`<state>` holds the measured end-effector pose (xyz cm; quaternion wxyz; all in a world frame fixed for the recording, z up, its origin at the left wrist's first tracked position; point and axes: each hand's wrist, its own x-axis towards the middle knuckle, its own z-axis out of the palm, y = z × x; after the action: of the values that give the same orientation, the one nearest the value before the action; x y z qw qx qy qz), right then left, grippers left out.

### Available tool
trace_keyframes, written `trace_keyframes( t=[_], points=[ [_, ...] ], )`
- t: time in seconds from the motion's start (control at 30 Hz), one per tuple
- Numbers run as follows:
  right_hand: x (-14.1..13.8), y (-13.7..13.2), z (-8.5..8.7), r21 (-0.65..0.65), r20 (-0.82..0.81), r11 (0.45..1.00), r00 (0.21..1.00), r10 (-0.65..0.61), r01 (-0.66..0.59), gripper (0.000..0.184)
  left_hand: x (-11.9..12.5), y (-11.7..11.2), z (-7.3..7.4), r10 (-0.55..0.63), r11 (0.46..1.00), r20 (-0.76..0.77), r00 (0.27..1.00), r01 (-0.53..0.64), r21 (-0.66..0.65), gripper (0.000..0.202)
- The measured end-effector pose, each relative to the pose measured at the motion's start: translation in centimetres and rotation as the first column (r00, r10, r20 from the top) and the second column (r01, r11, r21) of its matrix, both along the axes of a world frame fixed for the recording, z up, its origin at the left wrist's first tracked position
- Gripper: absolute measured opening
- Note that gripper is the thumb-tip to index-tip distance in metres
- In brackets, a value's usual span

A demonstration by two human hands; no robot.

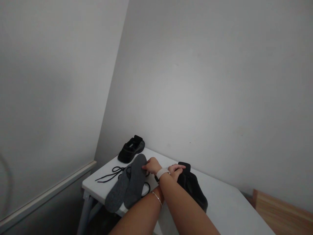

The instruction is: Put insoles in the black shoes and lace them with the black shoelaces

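Observation:
My forearms cross, the right passing over the left. My right hand [153,165], with a pale watch strap at its wrist, pinches the right edge of a dark grey insole [136,181]. A second grey insole [117,192] lies beside it on the left, partly overlapped. My left hand [175,171], its wrist wearing a thin bracelet, grips a black shoe [194,187] near its raised tongue; some of its fingers are hidden. Another black shoe [130,150] stands at the back left. Black shoelaces [111,174] lie loose by the insoles.
All this is on a white table [225,202] with a metal leg [85,212]. Pale walls [195,81] rise behind and at the left, where a ledge [49,191] runs. A wooden board [281,212] is at the lower right.

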<state>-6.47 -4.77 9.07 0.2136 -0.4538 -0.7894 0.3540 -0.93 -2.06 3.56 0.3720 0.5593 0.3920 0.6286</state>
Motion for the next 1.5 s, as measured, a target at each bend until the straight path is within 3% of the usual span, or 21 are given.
trace_keyframes(
  t=[0.07,0.17,0.27,0.37,0.43,0.53,0.67,0.77,0.87,0.97,1.07,1.13,1.17,1.23,1.3,1.4,1.5],
  points=[
    [0.7,0.1,1.2,-0.049,-0.182,0.999,0.983,-0.016,0.007,0.031,-0.2,-0.2,0.0,-0.028,1.0,0.022,0.999,0.028,0.0,0.025],
    [3.9,0.5,4.7,-0.057,-0.457,0.998,0.889,-0.031,0.005,0.031,-0.1,-0.4,0.1,-0.051,0.999,0.074,0.996,0.052,0.0,0.03],
    [9.3,1.0,8.8,-0.02,-0.618,0.999,0.785,-0.04,0.035,0.031,0.1,-0.6,0.3,-0.064,0.998,0.124,0.99,0.065,-0.001,0.036],
    [15.2,1.3,10.7,0.025,-0.636,0.996,0.77,-0.048,0.082,0.035,0.2,-0.9,0.4,-0.099,0.995,0.175,0.98,0.098,0.014,0.04],
    [18.3,1.0,10.2,0.092,-0.485,0.985,0.871,-0.084,0.146,0.032,0.1,-0.9,0.5,-0.117,0.993,0.203,0.972,0.113,0.028,0.041],
    [21.0,-0.2,7.7,0.248,-0.104,0.956,0.986,-0.134,0.156,0.032,0.2,-0.9,0.6,-0.132,0.991,0.222,0.966,0.124,0.048,0.038],
    [22.4,-3.1,4.7,0.373,0.259,0.928,0.958,-0.128,0.023,0.052,0.2,-1.1,1.0,-0.131,0.99,0.209,0.969,0.117,0.075,0.027],
    [22.9,-4.6,4.5,0.395,0.407,0.918,0.9,-0.158,-0.018,0.063,0.1,-1.4,1.4,-0.122,0.99,0.183,0.976,0.108,0.085,0.03],
    [23.3,-4.8,5.8,0.417,0.436,0.909,0.88,-0.188,-0.012,0.047,0.2,-1.6,1.5,-0.138,0.989,0.173,0.975,0.126,0.074,0.036],
    [23.4,-4.5,7.2,0.372,0.266,0.925,0.945,-0.188,0.079,0.023,0.6,-1.5,1.5,-0.168,0.986,0.217,0.962,0.16,0.053,0.035],
    [22.9,-4.4,7.3,0.008,-0.065,0.993,0.991,-0.117,0.118,0.022,1.0,-1.6,1.5,-0.173,0.984,0.279,0.945,0.175,0.017,0.029],
    [22.5,-4.4,6.6,-0.213,-0.209,0.974,0.97,-0.123,0.078,0.021,1.3,-1.8,1.7,-0.178,0.981,0.316,0.932,0.194,-0.019,0.027],
    [22.4,-4.3,6.3,-0.251,-0.229,0.964,0.963,-0.141,0.081,0.02,1.3,-1.9,1.8,-0.18,0.978,0.337,0.924,0.204,-0.038,0.027],
    [22.4,-3.8,5.7,-0.201,-0.164,0.97,0.971,-0.173,0.139,0.016,1.4,-2.2,2.0,-0.187,0.973,0.375,0.908,0.225,-0.06,0.027],
    [22.7,-3.2,5.7,-0.055,-0.028,0.98,0.981,-0.192,0.19,0.015,1.4,-2.4,2.1,-0.223,0.962,0.405,0.887,0.268,-0.056,0.033],
    [23.8,-2.5,6.7,0.111,0.127,0.975,0.97,-0.208,0.195,0.013,1.3,-2.5,2.0,-0.26,0.944,0.438,0.861,0.321,-0.071,0.049],
    [24.6,-2.9,8.3,0.193,0.275,0.972,0.944,-0.182,0.132,0.011,1.5,-2.2,1.7,-0.203,0.945,0.472,0.858,0.297,-0.134,0.061]
  ],
)
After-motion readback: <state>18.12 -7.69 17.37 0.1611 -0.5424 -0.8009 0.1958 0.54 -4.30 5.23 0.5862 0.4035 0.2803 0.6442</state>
